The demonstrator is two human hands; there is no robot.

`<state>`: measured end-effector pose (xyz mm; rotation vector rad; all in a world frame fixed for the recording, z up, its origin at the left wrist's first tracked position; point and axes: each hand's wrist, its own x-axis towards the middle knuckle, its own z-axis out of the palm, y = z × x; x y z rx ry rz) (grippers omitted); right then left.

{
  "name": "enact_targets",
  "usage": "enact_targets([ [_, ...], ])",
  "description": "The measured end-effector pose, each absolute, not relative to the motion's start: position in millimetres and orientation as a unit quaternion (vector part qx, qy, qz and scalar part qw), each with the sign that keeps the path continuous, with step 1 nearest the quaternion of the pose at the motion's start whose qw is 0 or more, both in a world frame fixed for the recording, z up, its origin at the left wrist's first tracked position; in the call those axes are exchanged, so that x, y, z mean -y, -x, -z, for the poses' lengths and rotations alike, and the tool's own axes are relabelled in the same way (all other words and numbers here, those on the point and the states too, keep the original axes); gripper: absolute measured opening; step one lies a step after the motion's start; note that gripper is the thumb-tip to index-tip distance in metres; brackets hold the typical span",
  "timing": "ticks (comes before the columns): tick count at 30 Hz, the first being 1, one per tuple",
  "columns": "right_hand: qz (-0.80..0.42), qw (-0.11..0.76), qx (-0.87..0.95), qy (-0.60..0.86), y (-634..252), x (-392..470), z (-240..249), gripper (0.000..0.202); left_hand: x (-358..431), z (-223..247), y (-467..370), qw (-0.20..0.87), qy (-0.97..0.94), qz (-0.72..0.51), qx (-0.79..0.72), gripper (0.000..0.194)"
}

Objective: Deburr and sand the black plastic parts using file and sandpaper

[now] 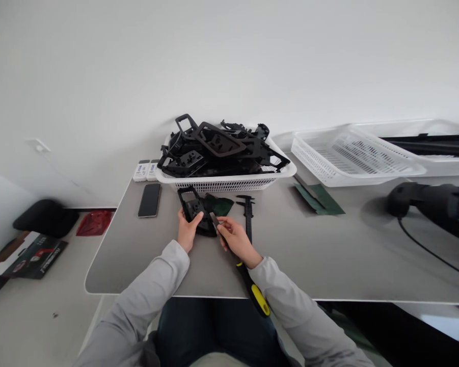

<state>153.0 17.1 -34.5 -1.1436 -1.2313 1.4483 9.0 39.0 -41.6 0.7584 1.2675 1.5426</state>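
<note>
My left hand (188, 232) grips the left edge of a black plastic frame part (195, 205), thumb across its face. The part is tilted just above or against the table; which of the two I cannot tell. My right hand (237, 240) is closed around the blade of a flat file (255, 290), whose black and yellow handle points back toward me past the table edge. The file's grey tip meets or nearly meets the part's right edge. Behind the part lies a dark green sheet (222, 206). A black caliper (247, 210) rests right beside my right hand.
A white basket (225, 182) heaped with black plastic parts (217, 145) stands behind my hands. Left of it are a phone (149, 200) and small white boxes (145, 171). Rightward are more white baskets (328, 171), green sheets (321, 200) and a black corded device (424, 201).
</note>
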Motion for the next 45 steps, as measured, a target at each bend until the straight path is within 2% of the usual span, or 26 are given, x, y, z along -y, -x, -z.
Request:
enact_targets([
  [5,-0.585,0.452,0.492,0.459,-154,-19,35,0.035,-37,39,-8,0.484,-0.314,-0.615,-0.538,0.076],
  [13,-0.580,0.476,0.468,0.467,-155,-20,29,0.035,-41,44,-8,0.498,-0.284,-0.631,-0.523,0.063],
  [18,-0.587,0.480,0.458,0.464,-156,-20,28,0.034,-40,42,-8,0.487,-0.288,-0.628,-0.534,0.068],
  [21,-0.594,0.489,0.441,0.463,-157,-21,28,0.036,-42,43,-7,0.489,-0.270,-0.639,-0.529,0.065],
  [29,-0.538,0.598,0.343,0.486,-192,-39,18,0.039,-51,44,-2,0.510,-0.195,-0.666,-0.508,0.050],
  [33,-0.512,0.608,0.319,0.516,-218,-51,18,0.036,-52,40,1,0.515,-0.178,-0.664,-0.512,0.044],
  [36,-0.482,0.577,0.337,0.567,-235,-58,20,0.028,-52,39,1,0.517,-0.177,-0.663,-0.512,0.044],
  [39,-0.461,0.494,0.407,0.614,-246,-63,25,0.023,-52,38,0,0.516,-0.177,-0.663,-0.513,0.044],
  [42,-0.414,0.395,0.482,0.663,-250,-70,34,0.029,-51,35,-2,0.514,-0.167,-0.665,-0.516,0.044],
  [45,-0.371,0.331,0.515,0.698,-249,-77,41,0.036,-51,33,-3,0.517,-0.162,-0.663,-0.516,0.043],
])
